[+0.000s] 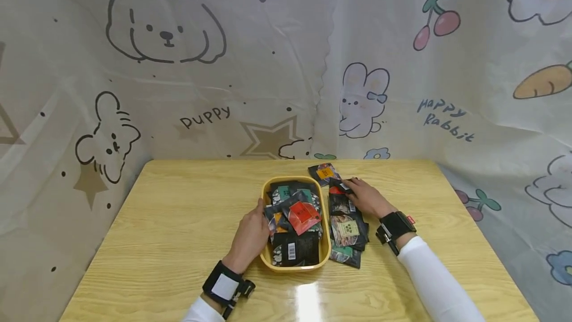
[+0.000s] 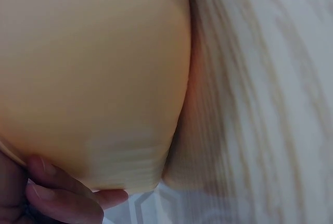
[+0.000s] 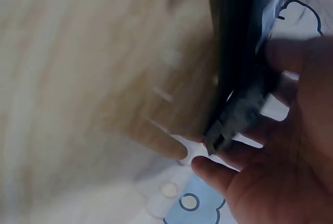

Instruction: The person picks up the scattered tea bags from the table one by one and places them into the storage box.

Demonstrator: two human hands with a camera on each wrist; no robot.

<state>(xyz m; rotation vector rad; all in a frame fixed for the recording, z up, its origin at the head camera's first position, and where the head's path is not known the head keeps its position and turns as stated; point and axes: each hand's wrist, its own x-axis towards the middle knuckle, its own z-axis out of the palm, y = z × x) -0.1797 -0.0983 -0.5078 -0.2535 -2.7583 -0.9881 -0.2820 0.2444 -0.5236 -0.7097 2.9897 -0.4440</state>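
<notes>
My left hand (image 1: 250, 235) holds a yellow plastic tub (image 1: 295, 269) by its left side. The left wrist view shows its curled fingers (image 2: 67, 203) against the tub's smooth outer wall (image 2: 99, 78). Inside the tub lie several black sachets with coloured labels, a red-labelled one (image 1: 304, 216) on top. To the right of the tub, my right hand (image 1: 368, 198) pinches a dark sachet (image 1: 345, 186) at the far end of a row of overlapping sachets (image 1: 346, 230). In the right wrist view this black packet (image 3: 239, 67) stands edge-on between thumb and fingers, somewhat blurred.
A sachet with an orange label (image 1: 324, 173) lies behind the row, close to the tub's back right corner. Everything rests on a wood-grain table (image 1: 178, 222). A printed cloth (image 1: 268, 63) with cartoon animals hangs behind and beside it.
</notes>
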